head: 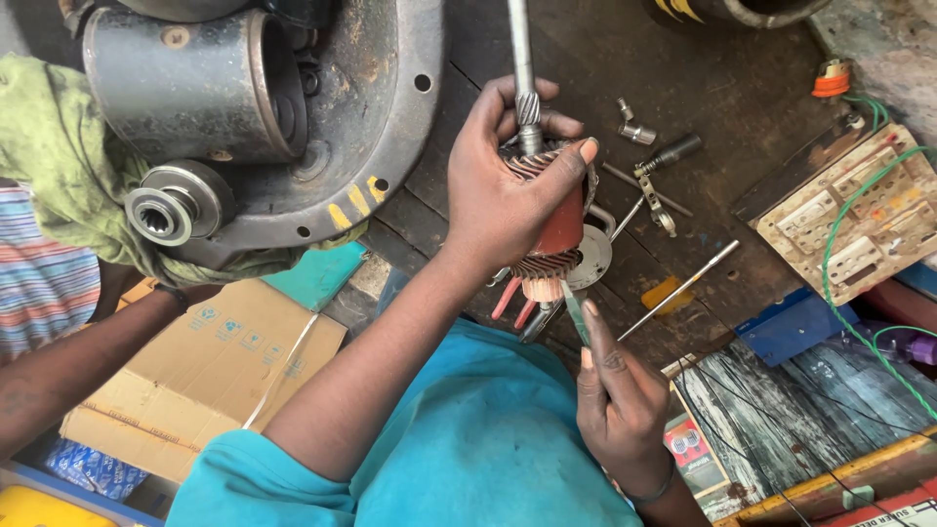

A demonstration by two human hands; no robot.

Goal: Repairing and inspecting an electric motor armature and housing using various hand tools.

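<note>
Right hand (620, 405) nearest, thumb and forefinger pinching 1 thin blade-like tool (576, 314), tip at the copper commutator end of the armature. Left hand (508, 190) wraps 1 motor armature (551, 210), fingers curled round the red-brown core, thumb across the top windings; armature is held in the air above the bench (742, 88) middle, shaft (522, 49) pointing to the far edge. Looks heavy and stiff, steel core; copper windings and commutator bars scratch easily, so best gripped on the core or shaft. Under it: red-handled pliers (508, 298), 1 washer-like disc (591, 259). Right of it 1 long rod (683, 288), 1 socket bit (636, 129). Near left: 1 cardboard box (210, 361). Far left corner: 1 large metal housing (293, 117). Another person's arm (68, 366) at left.
</note>
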